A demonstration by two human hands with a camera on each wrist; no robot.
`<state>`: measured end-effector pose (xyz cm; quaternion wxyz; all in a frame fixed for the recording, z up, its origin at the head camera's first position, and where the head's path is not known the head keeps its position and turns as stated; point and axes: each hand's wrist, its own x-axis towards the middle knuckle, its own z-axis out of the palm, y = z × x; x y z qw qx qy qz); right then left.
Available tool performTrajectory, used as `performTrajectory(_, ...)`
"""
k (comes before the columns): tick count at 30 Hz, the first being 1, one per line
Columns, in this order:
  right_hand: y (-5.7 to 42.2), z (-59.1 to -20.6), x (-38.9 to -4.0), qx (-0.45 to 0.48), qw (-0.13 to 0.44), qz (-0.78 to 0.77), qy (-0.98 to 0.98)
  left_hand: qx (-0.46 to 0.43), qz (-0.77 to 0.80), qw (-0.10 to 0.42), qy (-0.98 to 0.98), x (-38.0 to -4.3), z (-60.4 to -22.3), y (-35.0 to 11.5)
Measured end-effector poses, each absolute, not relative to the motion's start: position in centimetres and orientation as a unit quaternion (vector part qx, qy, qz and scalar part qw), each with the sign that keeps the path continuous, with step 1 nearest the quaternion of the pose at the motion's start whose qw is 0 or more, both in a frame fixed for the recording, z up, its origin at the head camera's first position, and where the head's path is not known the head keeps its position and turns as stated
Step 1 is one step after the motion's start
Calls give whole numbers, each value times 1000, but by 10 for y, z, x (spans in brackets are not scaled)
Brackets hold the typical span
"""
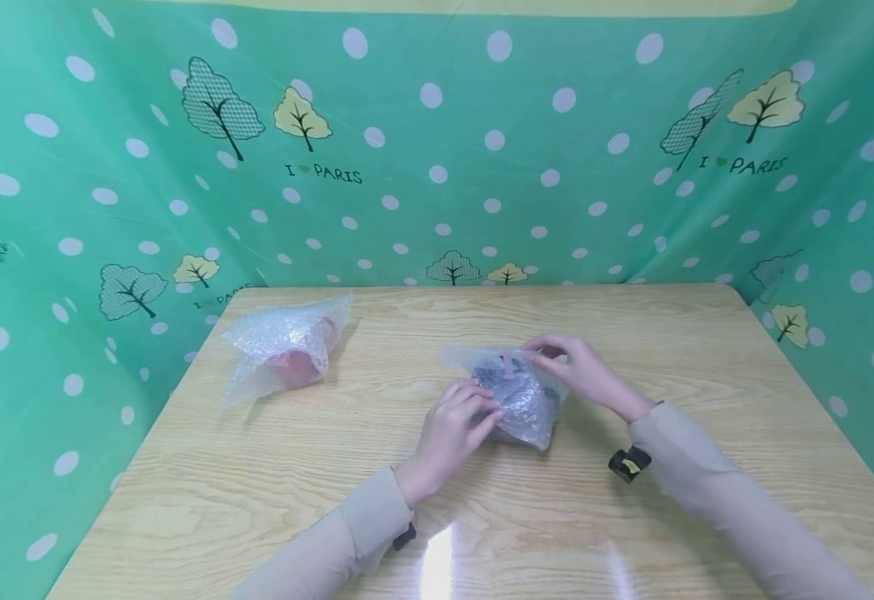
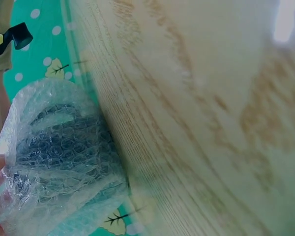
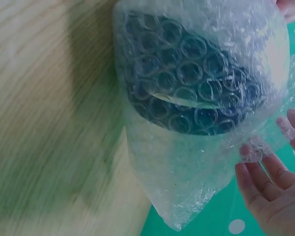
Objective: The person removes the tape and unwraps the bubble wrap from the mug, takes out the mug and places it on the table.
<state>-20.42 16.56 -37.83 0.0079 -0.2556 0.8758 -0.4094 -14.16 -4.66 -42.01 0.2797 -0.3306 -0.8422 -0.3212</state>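
A dark item wrapped in clear bubble wrap, a rounded bundle [image 1: 519, 404], sits right of the table's middle. My left hand [image 1: 447, 429] holds its near left side, fingers bent over the wrap and thumb lower down. At the far right corner my right hand [image 1: 575, 371] pinches the bubble wrap between thumb and fingers. The right wrist view shows the dark curved item [image 3: 187, 73] through the bubbles, a loose pointed flap of wrap [image 3: 177, 196] hanging past it. What the item is stays hidden under the layers.
A second bubble-wrapped bundle [image 1: 294, 350], reddish inside, lies at the far left of the wooden table [image 1: 377, 325]. A green dotted cloth [image 1: 466, 200] hangs behind and along both sides. Black wrist cameras [image 1: 629, 463] sit at the cuffs.
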Motion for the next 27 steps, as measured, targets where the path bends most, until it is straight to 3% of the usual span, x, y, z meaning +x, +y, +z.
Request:
performTrajectory(17, 167, -367, -227, -268, 31, -385, 883, -335, -320, 270, -844, -142, -417, -46)
performTrajectory(27, 167, -351, -237, -275, 91, -408, 866, -332, -323, 262, -847, -142, -416, -46)
